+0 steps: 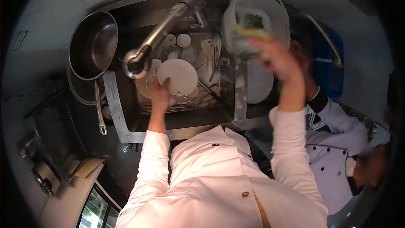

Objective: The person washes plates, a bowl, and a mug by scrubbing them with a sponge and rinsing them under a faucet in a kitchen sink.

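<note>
My left hand (160, 94) grips a round white plate (178, 77) by its left edge, held tilted over the left basin of a steel sink (190, 131). At the upper right, my right hand (275, 55) is blurred by motion; it holds a yellow-green sponge or cloth (251, 33) at the front of a translucent plastic bucket (232, 15). Beneath the plate, the basin holds small white cups (183, 40), bowls and scattered cutlery (208, 90). Above the basin's left part hangs the spray head of a steel faucet (136, 64).
A deep steel saucepan (93, 46) leans at the left rim, its handle pointing down. A white oval dish (260, 80) lies in the right basin. Close on the right stands a co-worker (329, 161), with a hand near the bucket. Behind are another faucet (322, 34) and a blue crate (337, 66).
</note>
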Tool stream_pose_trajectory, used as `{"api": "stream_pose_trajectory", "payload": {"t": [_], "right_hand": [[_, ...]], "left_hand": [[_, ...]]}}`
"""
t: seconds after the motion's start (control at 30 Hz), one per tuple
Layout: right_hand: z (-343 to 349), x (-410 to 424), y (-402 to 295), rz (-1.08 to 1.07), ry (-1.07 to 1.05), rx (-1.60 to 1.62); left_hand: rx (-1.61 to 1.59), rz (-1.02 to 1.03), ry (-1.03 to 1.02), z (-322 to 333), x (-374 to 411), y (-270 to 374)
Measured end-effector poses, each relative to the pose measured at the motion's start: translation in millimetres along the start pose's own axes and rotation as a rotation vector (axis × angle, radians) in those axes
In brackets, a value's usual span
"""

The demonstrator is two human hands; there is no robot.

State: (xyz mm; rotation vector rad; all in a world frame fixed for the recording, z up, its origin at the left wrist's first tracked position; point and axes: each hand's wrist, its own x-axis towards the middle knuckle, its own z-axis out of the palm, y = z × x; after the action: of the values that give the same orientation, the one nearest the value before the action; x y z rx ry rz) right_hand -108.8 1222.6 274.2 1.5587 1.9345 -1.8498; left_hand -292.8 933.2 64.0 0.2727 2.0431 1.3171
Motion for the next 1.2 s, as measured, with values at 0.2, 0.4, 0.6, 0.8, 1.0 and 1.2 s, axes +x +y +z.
{"api": "stream_pose_trajectory", "payload": {"t": [0.2,0.4,0.6,0.8,1.0,1.2], "right_hand": [[189.7,14.2,143.4,-0.508,0.114,-0.178],[205.3,15.3,216.0,-0.743,0.145,-0.295],[201.8,-9.1,207.5,-0.811,0.004,-0.112],[126.4,19.7,229.9,-0.169,0.010,0.707],[21.5,-36.1,263.7,0.082,-0.283,0.897],[-51.9,7.1,352.9,0.216,0.339,0.989]], "left_hand": [[0.662,0.473,-0.129,54.1,-32.0,-18.2],[0.046,0.224,0.057,53.2,-53.8,3.2],[0.047,0.076,-0.017,51.7,-27.8,3.0],[-0.124,-0.010,-0.116,87.2,-69.4,22.3],[0.295,-0.002,-0.223,174.0,-93.6,3.4],[-0.105,-0.253,-0.446,129.4,-90.5,-20.4]]}}
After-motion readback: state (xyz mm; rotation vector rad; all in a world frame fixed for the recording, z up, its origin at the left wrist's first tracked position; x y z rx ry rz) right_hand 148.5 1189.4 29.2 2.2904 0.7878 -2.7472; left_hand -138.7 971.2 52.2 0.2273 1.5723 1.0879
